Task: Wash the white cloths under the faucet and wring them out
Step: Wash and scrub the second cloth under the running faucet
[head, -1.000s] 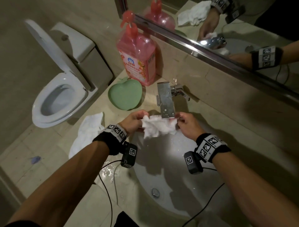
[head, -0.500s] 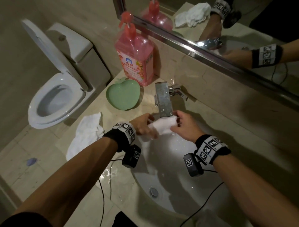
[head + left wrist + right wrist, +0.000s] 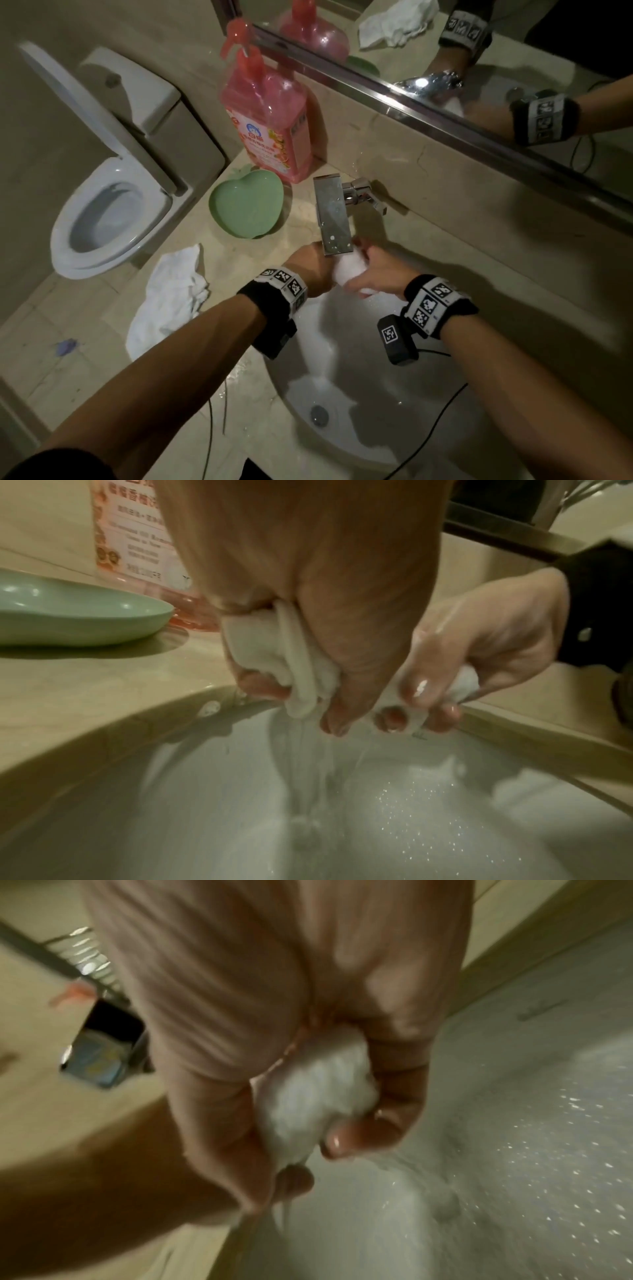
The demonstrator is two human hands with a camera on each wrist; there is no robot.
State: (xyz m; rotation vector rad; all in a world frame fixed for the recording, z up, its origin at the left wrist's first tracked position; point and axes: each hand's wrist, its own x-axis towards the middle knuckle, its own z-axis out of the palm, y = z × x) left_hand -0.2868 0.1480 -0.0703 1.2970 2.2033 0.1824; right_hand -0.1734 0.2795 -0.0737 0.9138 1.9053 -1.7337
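Note:
A wet white cloth (image 3: 347, 269) is bunched into a tight roll just below the steel faucet (image 3: 332, 216), over the white sink (image 3: 342, 394). My left hand (image 3: 313, 265) grips its left end and my right hand (image 3: 375, 274) grips its right end. In the left wrist view the cloth (image 3: 301, 666) bulges between my curled fingers and water streams from it into the basin. The right wrist view shows the cloth (image 3: 315, 1096) squeezed in my fist, blurred. A second white cloth (image 3: 168, 301) lies crumpled on the counter to the left.
A green apple-shaped dish (image 3: 246, 205) and a pink soap bottle (image 3: 267, 120) stand left of the faucet. A mirror (image 3: 479, 51) runs along the wall behind. An open toilet (image 3: 102, 212) sits beyond the counter's left edge. Cables trail from my wrists.
The cloth went from loosely spread between my hands to a tight compressed roll. Both hands closed in toward each other under the faucet, and water now runs out of the cloth.

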